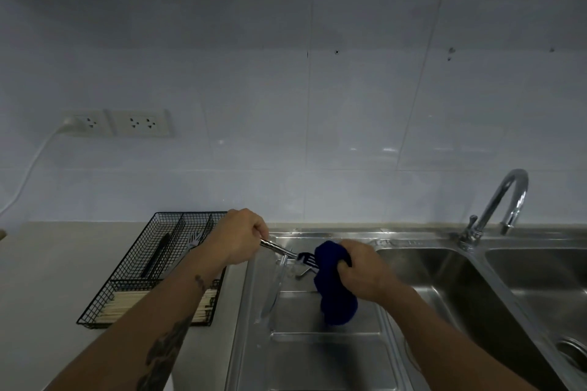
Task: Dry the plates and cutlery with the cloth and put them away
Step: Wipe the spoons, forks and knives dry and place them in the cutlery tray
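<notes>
Fingers of the left hand [236,236] curl round the handle of a fork [287,252], while the right hand [360,273] grips a bunched blue cloth [333,289] that touches the fork's prongs, above the steel draining board [317,355] beside the sink [444,282]. The fork is held clear of the board, handle to the left, prongs pointing into the cloth. To dry it well, the cloth would best be closed right round the prongs and drawn along the stem toward the handle, with the fork turned so both faces are wiped; the gaps between the prongs likely hold the most water. A glass plate [274,289] stands on edge on the board just below the fork, seemingly not yet dried. On the table to the left, a black wire tray [133,263] holds chopsticks [133,303] and some cutlery, the probable place for the fork. A tap [505,203] rises behind the sink.
</notes>
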Demonstrator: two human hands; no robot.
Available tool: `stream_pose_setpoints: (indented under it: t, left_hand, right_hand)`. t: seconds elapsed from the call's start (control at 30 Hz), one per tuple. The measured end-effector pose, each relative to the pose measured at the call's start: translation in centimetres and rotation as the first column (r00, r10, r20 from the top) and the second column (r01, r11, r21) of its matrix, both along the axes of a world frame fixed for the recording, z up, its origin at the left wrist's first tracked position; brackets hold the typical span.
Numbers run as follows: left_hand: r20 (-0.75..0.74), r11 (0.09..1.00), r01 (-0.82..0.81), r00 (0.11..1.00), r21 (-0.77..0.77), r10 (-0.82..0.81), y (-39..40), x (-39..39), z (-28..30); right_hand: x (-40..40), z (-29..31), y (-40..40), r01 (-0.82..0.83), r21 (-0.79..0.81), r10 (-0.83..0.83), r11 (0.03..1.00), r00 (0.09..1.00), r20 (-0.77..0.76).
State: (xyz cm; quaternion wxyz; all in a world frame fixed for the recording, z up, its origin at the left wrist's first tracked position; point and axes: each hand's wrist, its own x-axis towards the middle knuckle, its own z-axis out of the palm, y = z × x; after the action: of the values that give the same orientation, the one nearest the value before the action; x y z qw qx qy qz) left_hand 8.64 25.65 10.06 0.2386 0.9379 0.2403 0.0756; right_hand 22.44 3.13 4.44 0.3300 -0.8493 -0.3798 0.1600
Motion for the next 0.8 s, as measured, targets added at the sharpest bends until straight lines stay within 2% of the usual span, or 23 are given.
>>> stream_pose_setpoints:
  t: [0.1, 0.2, 0.27, 0.33, 0.43, 0.5, 0.6, 0.7, 0.8]
  left_hand:
    - [0.084, 0.975, -0.172, 0.979, -0.139, 0.185, 0.8, -0.8, -1.8]
    - [0.145, 0.854, -0.279, 0.916, -0.438, 0.373, -0.4, -0.7, -3.2]
    - [0.144, 0.739, -0.247, 0.895, -0.627, 0.422, -1.8, -0.1, -3.7]
    - [0.12, 0.68, -0.203, 0.911, -0.704, 0.395, -3.2, 0.5, -4.0]
    - [0.108, 0.732, -0.174, 0.941, -0.658, 0.321, -4.6, 1.3, -4.6]
    - [0.114, 0.796, -0.169, 0.952, -0.581, 0.285, -4.9, 1.4, -5.0]
    - [0.117, 0.875, -0.145, 0.968, -0.462, 0.223, -5.2, 1.0, -5.3]
    - [0.093, 0.877, -0.101, 0.982, -0.469, 0.162, -5.5, 0.7, -5.9]
    - [-0.004, 0.852, -0.076, 0.996, -0.519, 0.087, -5.9, 0.5, -5.9]
  right_hand:
    - [0.5, -1.1, -0.8, 0.177, 0.069, -0.164, 0.982, 0.973, -0.165]
    - [0.4, -1.1, -0.4, 0.353, 0.208, -0.2, 0.912, 0.826, -0.527]
    - [-0.3, -0.6, 0.3, 0.42, 0.257, -0.095, 0.87, 0.655, -0.75]
    - [-1.0, -0.2, 1.2, 0.455, 0.312, 0.042, 0.834, 0.511, -0.858]
    - [-1.7, 0.3, 2.6, 0.474, 0.363, 0.169, 0.802, 0.403, -0.9]
    - [-2.0, 0.4, 3.5, 0.473, 0.37, 0.186, 0.8, 0.39, -0.902]
    - [-2.7, 0.4, 4.1, 0.45, 0.35, 0.132, 0.822, 0.448, -0.884]
    - [-3.3, 0.1, 4.4, 0.46, 0.358, 0.077, 0.813, 0.524, -0.848]
    - [-3.7, 0.1, 4.7, 0.483, 0.363, -0.006, 0.797, 0.608, -0.794]
